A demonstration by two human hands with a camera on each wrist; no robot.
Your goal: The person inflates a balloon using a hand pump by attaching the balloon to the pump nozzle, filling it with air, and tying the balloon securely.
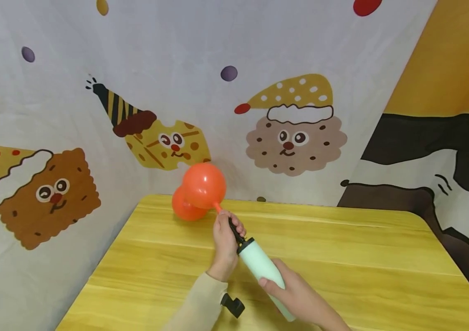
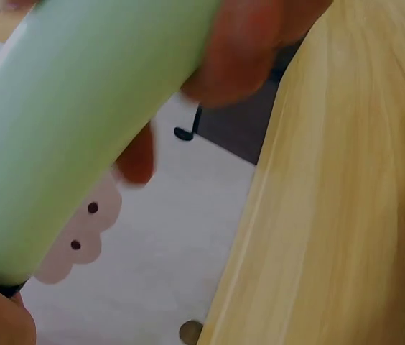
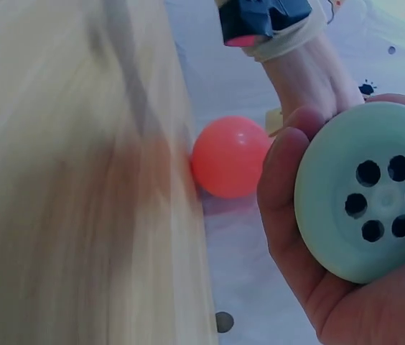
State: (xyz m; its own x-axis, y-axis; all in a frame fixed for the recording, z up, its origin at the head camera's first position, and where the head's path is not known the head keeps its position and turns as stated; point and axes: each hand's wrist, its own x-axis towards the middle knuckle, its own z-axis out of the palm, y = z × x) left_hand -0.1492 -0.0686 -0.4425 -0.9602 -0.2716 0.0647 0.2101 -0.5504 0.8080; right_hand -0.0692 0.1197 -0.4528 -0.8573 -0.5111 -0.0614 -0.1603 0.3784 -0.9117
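A mint-green hand balloon pump [image 1: 262, 263] with a black nozzle end slants above the table. My left hand [image 1: 225, 241] grips its black end, where the neck of an orange-red balloon [image 1: 204, 185] meets it; the fingers hide the joint. That balloon is round and partly inflated. Around the pump's green body curls my right hand [image 1: 296, 292]. In the right wrist view the pump's round end cap [image 3: 385, 198], pierced by several holes, sits within the right hand's grasp. The pump barrel [image 2: 80, 122] fills much of the left wrist view, with blurred right fingers [image 2: 238, 61] beside it.
A second orange-red balloon [image 1: 186, 207] lies at the table's back left, partly hidden behind the first. The wood-grain table [image 1: 363, 257] ends against a cloth backdrop [image 1: 176, 55] with cartoon prints. A black device [image 1: 233, 305] is strapped to the left wrist.
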